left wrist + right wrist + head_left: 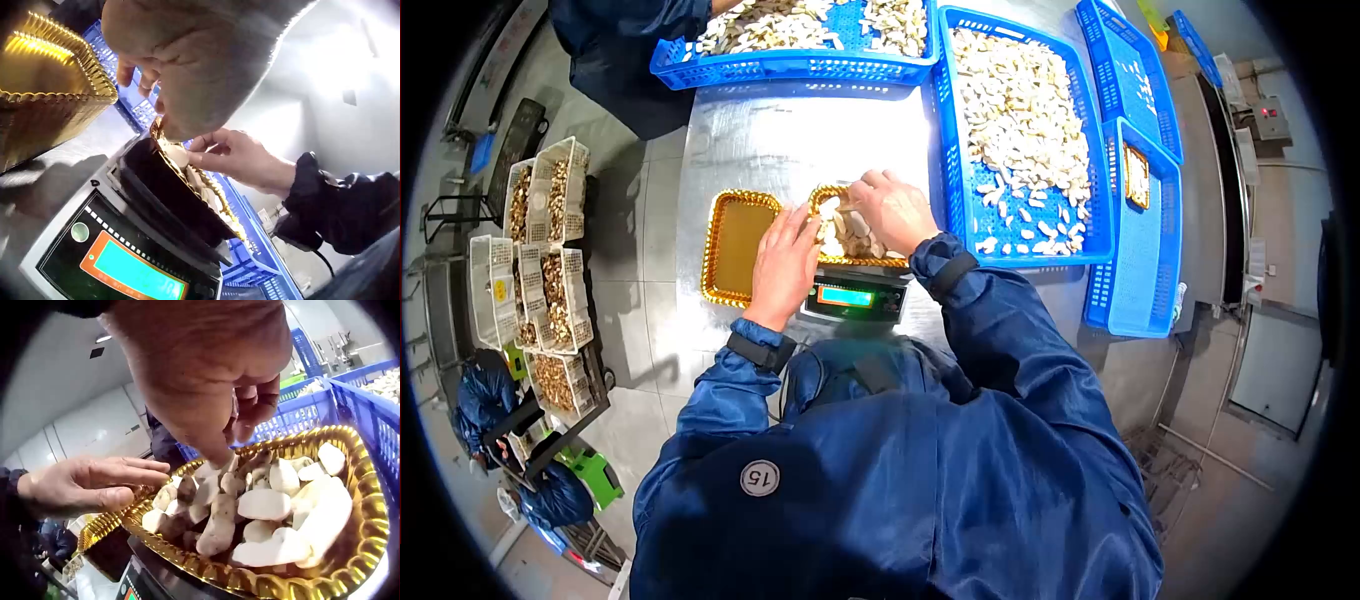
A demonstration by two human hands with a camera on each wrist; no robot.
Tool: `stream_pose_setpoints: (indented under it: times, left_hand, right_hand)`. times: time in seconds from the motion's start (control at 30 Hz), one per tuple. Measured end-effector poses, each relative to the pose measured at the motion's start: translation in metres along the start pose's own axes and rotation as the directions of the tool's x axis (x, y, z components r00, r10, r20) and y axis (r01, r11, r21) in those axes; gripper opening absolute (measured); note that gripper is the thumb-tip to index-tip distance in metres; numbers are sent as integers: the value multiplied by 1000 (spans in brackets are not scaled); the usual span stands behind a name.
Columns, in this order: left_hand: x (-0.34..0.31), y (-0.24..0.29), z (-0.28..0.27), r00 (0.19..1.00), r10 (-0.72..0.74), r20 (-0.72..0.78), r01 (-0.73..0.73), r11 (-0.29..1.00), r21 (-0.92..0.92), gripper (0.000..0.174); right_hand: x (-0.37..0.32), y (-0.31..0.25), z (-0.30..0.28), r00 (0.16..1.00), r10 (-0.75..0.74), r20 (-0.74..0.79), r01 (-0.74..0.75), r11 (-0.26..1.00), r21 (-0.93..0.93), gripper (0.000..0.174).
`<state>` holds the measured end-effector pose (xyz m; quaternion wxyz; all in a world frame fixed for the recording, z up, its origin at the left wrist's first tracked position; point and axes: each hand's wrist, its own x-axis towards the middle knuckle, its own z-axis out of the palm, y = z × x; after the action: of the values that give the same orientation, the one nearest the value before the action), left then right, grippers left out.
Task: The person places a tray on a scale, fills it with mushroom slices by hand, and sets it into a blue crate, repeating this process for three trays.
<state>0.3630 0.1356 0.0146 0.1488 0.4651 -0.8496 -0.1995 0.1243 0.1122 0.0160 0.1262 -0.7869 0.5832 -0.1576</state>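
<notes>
A gold fluted tray [369, 506] full of pale mushroom pieces [262, 505] sits on a digital scale [855, 300] with a lit green display. My right hand [892, 210] reaches over this tray from the right. Its thumb and fingers pinch a pale mushroom piece among the others, as the right wrist view shows. At the tray's left rim lies my left hand [785, 262], fingers fairly straight and thumb apart, holding nothing. To its left, a second gold tray [740, 250] stands on the metal table, with bare bottom showing.
A blue crate [1110, 190] of mushroom pieces stands right of the scale. Another blue crate [800, 68] lies across the far side, near another person's dark sleeve [630, 20]. Farther right, a blue crate [1145, 290] holds a small filled gold tray [1137, 175]. White crates [578, 320] stand left.
</notes>
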Motion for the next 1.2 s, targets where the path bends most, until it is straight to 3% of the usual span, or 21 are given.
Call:
stream_pose_setpoints:
  times: [0.07,0.1,0.2,0.23,0.33,0.37,0.47,0.6,0.67,0.73,0.8,0.9,0.93,0.97,1.0,1.1,1.13,1.2]
  left_hand:
    - [-1,2,2,1000,-22,6,22,1000,6,47]
    - [-2,4,1,1000,-17,4,17,1000,2,47]
    - [-2,5,2,999,-31,-11,31,999,-14,46]
    - [-2,6,0,999,-36,-16,36,999,-10,45]
    - [-2,5,0,995,-40,-90,34,997,-67,39]
    - [-2,5,-1,994,-41,-97,34,997,-71,38]
    - [-4,3,0,997,-12,-72,8,999,-49,36]
    - [-4,4,-1,998,19,-52,-22,998,-65,35]
    - [-3,5,-3,999,43,9,-43,999,3,34]
    - [-2,5,1,997,64,-43,-66,997,-43,32]
    - [1,7,3,998,59,-31,-62,993,-102,39]
    - [14,18,-2,996,72,-45,-73,997,-17,56]
    - [16,15,3,998,53,25,-54,998,27,68]
    - [16,12,8,996,43,80,-48,996,71,69]
    - [17,11,10,991,30,130,-45,992,115,69]
    - [16,12,9,988,42,148,-61,990,129,71]
    - [15,12,9,988,45,148,-66,987,146,71]
    - [16,11,10,983,22,184,-53,984,168,69]
  right_hand:
    - [1,-16,-16,984,174,48,-178,977,117,15]
    - [6,-25,-31,956,251,153,-267,958,102,20]
    - [3,-14,9,982,153,-114,-138,982,126,13]
    - [5,-15,11,987,140,-79,-134,988,82,13]
    - [7,-20,11,978,89,-187,-89,996,10,14]
    - [9,-24,0,985,166,-34,-162,981,111,15]
    - [7,-24,-4,992,123,41,-126,989,78,21]
    - [-3,-20,-22,951,310,-18,-297,927,229,20]
    - [-8,-16,-22,953,302,1,-295,932,211,20]
    - [-11,-16,-20,965,260,43,-263,942,210,20]
    - [-10,-23,-14,984,179,-17,-169,957,236,23]
    - [-4,-28,-10,992,128,0,-126,977,172,29]
    - [-4,-26,-8,992,118,37,-122,985,126,31]
    - [-6,-24,-7,995,101,-22,-98,987,129,32]
    - [-8,-21,-9,992,118,-41,-108,977,186,30]
    - [-16,-16,-31,935,355,-14,-342,909,237,26]
    - [-22,-8,-33,945,312,-95,-294,941,170,27]
    - [-28,-5,-31,918,397,28,-393,894,214,25]
